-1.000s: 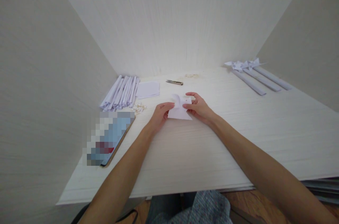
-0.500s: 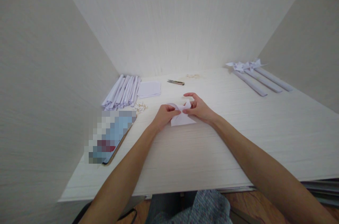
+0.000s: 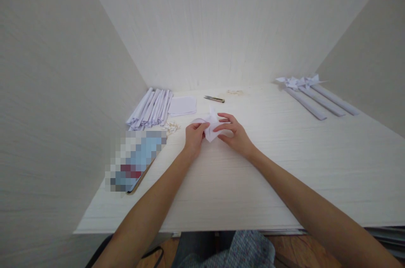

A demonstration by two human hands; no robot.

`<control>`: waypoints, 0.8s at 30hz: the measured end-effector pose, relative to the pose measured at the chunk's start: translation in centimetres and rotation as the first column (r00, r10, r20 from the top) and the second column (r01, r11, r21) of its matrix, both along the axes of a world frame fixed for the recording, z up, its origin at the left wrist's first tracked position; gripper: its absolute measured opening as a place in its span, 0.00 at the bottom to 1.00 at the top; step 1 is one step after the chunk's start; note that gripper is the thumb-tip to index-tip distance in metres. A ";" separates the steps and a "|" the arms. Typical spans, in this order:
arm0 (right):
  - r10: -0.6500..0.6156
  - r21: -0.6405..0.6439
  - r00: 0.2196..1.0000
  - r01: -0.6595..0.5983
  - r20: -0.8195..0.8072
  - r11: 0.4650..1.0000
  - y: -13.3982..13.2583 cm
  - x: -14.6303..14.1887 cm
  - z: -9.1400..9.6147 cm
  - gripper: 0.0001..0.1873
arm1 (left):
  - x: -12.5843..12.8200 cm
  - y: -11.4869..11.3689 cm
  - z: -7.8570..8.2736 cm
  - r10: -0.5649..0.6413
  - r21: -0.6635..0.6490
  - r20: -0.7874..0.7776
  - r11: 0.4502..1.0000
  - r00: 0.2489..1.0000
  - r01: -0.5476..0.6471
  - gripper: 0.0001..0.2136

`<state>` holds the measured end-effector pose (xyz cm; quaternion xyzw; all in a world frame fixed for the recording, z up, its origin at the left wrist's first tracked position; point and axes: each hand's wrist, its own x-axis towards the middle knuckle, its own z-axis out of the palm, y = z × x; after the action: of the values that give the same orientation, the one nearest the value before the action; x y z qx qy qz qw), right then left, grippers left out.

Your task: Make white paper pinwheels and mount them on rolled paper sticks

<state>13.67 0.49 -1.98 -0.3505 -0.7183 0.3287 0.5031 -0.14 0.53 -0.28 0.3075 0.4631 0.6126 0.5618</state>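
Note:
A piece of white paper (image 3: 210, 133), folded with pointed flaps like a pinwheel, is between my hands just above the table. My left hand (image 3: 193, 136) pinches its left side, the thumb pressed on the paper near the middle. On the other side, my right hand (image 3: 236, 134) has its fingers spread apart, one fingertip resting against the paper. The right thumb sits by the lower right edge. What the left fingers do underneath is hidden.
Rolled white paper tubes (image 3: 148, 108) lie at the left, beside a stack of paper sheets (image 3: 182, 105). Small white pieces (image 3: 172, 127), a phone (image 3: 141, 162) and thread snips (image 3: 214, 99) lie nearby. Finished-looking paper pinwheels on sticks (image 3: 305, 97) rest at the back right.
The paper has been turned, so a corner now points toward me and a flap stands up at the back. My right fingers have loosened from their pinch and spread.

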 end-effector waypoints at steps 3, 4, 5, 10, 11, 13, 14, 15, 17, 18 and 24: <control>-0.020 0.045 1.000 0.020 -0.008 0.999 -0.1 -0.3 0.0 0.04 | 0.0 -0.1 -0.1 -0.002 0.005 -0.004 1.000 1.000 0.002 0.05; -0.024 0.040 0.999 0.025 -0.022 0.999 0.0 -0.4 0.0 0.02 | 0.0 -0.1 -0.2 -0.005 0.009 -0.008 1.000 1.000 0.005 0.05; -0.029 0.027 0.999 0.030 -0.038 0.999 0.0 -0.5 0.0 0.01 | 0.0 -0.1 -0.2 -0.010 0.013 -0.012 1.000 1.000 0.010 0.04; -0.105 -0.123 0.986 0.089 -0.131 0.988 0.2 -0.7 -0.1 0.07 | 0.2 -0.3 -0.1 -0.033 0.035 -0.026 0.999 0.999 0.034 0.04; -0.122 -0.152 0.982 0.101 -0.142 0.983 0.2 -0.7 -0.1 0.07 | 0.2 -0.3 -0.1 -0.037 0.040 -0.031 0.998 0.999 0.039 0.04; -0.146 -0.185 0.979 0.118 -0.146 0.976 0.3 -0.8 -0.1 0.08 | 0.3 -0.4 0.0 -0.045 0.045 -0.048 0.998 0.998 0.047 0.04; -0.154 -0.193 0.978 0.125 -0.141 0.973 0.2 -0.8 0.0 0.08 | 0.3 -0.4 0.1 -0.046 0.045 -0.059 0.998 0.997 0.049 0.04; -0.159 -0.198 0.978 0.131 -0.134 0.971 0.2 -0.8 0.0 0.08 | 0.4 -0.4 0.1 -0.048 0.046 -0.072 0.998 0.996 0.051 0.04; -0.168 -0.209 0.978 0.139 -0.127 0.968 0.2 -0.8 0.0 0.08 | 0.4 -0.5 0.0 -0.054 0.049 -0.095 0.997 0.994 0.058 0.04; -0.172 -0.214 0.977 0.142 -0.127 0.966 0.2 -0.8 0.1 0.08 | 0.4 -0.4 0.0 -0.056 0.051 -0.104 0.997 0.993 0.061 0.04; -0.209 -0.250 0.970 0.173 -0.127 0.953 0.2 -0.9 0.2 0.07 | 0.4 -0.4 -0.3 -0.074 0.071 -0.160 0.994 0.984 0.086 0.04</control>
<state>12.81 0.66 -1.81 -0.4499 -0.5960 0.3875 0.5406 0.29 0.17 -0.57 0.3950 0.4690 0.5810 0.5352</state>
